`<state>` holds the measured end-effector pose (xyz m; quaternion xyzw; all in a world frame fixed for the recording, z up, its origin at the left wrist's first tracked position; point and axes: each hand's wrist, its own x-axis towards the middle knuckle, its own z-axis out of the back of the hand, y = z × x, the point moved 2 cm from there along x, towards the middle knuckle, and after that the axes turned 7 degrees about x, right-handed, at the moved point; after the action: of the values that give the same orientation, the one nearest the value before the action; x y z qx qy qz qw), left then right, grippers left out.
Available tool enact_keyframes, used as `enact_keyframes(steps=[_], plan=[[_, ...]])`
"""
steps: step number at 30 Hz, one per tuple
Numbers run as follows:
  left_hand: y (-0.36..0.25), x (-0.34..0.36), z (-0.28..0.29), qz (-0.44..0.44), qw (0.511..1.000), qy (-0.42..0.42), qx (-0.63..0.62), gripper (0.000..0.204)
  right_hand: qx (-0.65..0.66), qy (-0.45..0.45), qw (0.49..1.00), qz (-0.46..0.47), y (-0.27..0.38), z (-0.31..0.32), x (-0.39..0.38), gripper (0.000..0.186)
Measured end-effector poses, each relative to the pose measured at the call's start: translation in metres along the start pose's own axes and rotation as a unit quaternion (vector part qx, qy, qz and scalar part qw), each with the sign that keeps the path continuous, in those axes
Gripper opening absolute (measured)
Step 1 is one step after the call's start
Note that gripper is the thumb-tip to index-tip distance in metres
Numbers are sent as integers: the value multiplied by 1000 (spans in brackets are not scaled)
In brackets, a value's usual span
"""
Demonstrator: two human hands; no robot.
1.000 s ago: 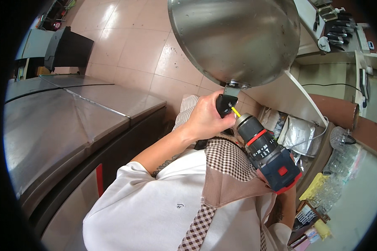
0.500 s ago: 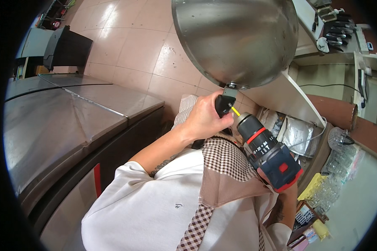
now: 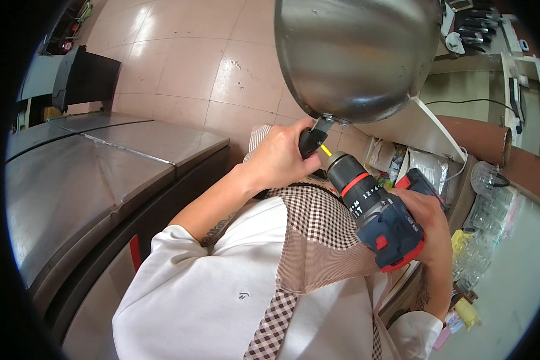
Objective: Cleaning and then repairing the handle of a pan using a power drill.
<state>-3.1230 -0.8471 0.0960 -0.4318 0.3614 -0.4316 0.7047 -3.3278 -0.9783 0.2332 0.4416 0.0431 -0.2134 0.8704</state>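
Observation:
A large metal pan (image 3: 357,60) hangs out in front of me, its deep round side facing up toward me. My left hand (image 3: 282,153) is wrapped round its black handle (image 3: 309,143), close to the metal bracket. In my right hand (image 3: 423,216) is a dark blue and black cordless drill (image 3: 372,207) with red trim, gripped at its body. A yellow bit (image 3: 326,150) sticks out of the chuck, and its tip meets the handle beside my left fingers. The exact spot where the tip enters is too small to make out.
At left stands a stainless steel counter (image 3: 72,174); beyond it is a black bin (image 3: 87,78) on the tiled floor. An open white cabinet door (image 3: 444,129) and packages (image 3: 429,165) are to the right. Clear plastic containers (image 3: 483,240) sit farther right.
The drill has rolled, so my right hand and the drill's battery end now show. The pan has shifted right and tilted, while its handle and my left hand have moved slightly left.

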Motion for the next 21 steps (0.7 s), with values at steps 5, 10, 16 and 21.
enact_keyframes(steps=[5,10,16,21], plan=[[-1,-2,5,30,999,30,5,43,59,46,997,-23,0,-8,0,47],[5,-6,6,-18,997,33,73,40,93,75,992,-37,1,-3,5,47],[0,-4,8,-19,997,54,60,42,78,86,992,-56,-3,-9,-1,46],[-1,-6,8,13,997,64,42,43,51,43,997,-31,-5,-17,-5,50]])
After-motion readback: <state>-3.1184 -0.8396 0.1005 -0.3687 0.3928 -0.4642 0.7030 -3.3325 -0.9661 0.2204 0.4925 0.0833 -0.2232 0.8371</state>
